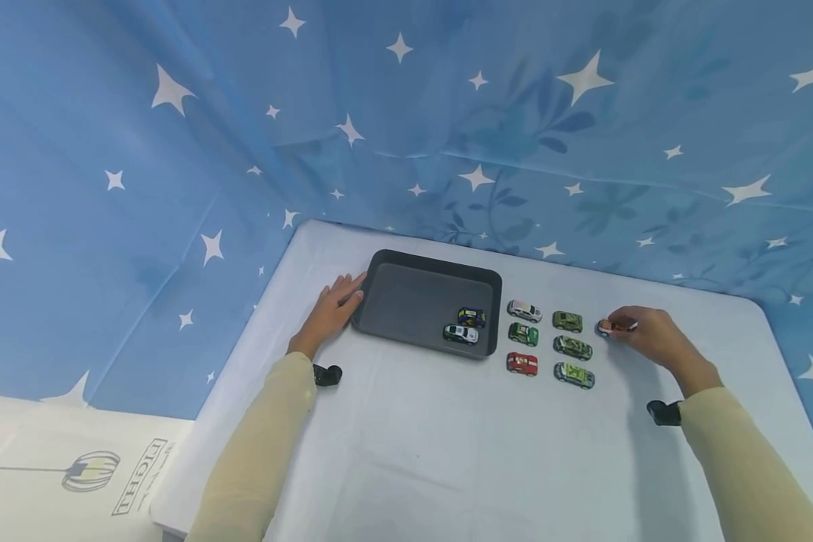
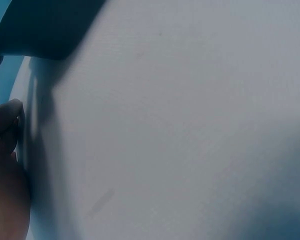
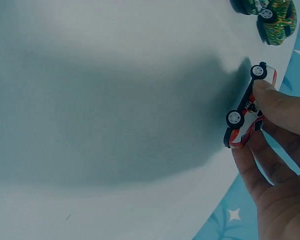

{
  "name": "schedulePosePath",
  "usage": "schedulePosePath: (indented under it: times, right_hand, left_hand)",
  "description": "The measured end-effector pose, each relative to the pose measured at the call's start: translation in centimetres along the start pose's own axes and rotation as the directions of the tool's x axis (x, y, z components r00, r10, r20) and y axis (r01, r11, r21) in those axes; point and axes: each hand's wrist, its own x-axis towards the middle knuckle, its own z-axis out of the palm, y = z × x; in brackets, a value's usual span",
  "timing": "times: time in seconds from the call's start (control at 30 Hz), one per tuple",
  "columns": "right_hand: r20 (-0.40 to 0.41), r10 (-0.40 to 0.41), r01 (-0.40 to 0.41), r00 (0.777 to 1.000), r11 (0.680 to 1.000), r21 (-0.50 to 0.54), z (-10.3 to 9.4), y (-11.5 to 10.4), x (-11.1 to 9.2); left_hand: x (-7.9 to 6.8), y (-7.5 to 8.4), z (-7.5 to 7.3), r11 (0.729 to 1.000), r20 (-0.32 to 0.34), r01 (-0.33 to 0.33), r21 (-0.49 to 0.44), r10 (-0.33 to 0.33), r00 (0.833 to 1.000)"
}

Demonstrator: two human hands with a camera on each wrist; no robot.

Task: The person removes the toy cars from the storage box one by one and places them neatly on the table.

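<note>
My right hand (image 1: 653,339) pinches a red-and-white toy car (image 3: 250,107) between thumb and fingers at the right of the table. In the right wrist view its wheels face the camera's left. My left hand (image 1: 330,312) lies at the left side of the dark grey tray (image 1: 406,336), with its fingertips at the rim. Inside the tray, in its near right corner, sit a dark blue-and-yellow toy car (image 1: 471,317) and a white-and-green toy car (image 1: 461,334). The left wrist view shows mostly tabletop, with part of the left hand (image 2: 7,185) at its edge.
Between tray and right hand, two columns of toy cars stand on the white table (image 1: 406,444): a white car (image 1: 525,311), green car (image 1: 523,334), red car (image 1: 522,363), and camouflage-green cars (image 1: 572,347). A blue starry curtain (image 1: 406,113) hangs behind.
</note>
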Motion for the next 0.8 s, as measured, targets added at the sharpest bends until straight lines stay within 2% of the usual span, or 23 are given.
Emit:
schedulePosePath:
  times: [0.17,0.53,0.67,0.8]
  right_hand:
    - [0.023,-0.005,0.006,1.0,1.0,-0.01,0.5,0.2,0.4]
    - [0.002,-0.028,0.028,1.0,1.0,-0.015,1.5,0.2,0.7]
    - [-0.005,-0.038,0.038,0.999,0.999,-0.009,1.5,0.1,0.7]
    - [-0.003,-0.015,0.015,1.0,1.0,0.002,1.2,0.4,0.2]
  left_hand:
    - [0.0,-0.3,0.1,1.0,0.006,0.016,0.006,-0.016,1.0]
    - [-0.2,-0.5,-0.3,1.0,-0.004,0.006,0.006,-0.006,1.0]
    - [-0.3,-0.6,-0.4,1.0,-0.015,0.009,0.006,-0.009,1.0]
    - [0.1,-0.4,-0.1,1.0,-0.003,0.0,0.005,0.0,1.0]
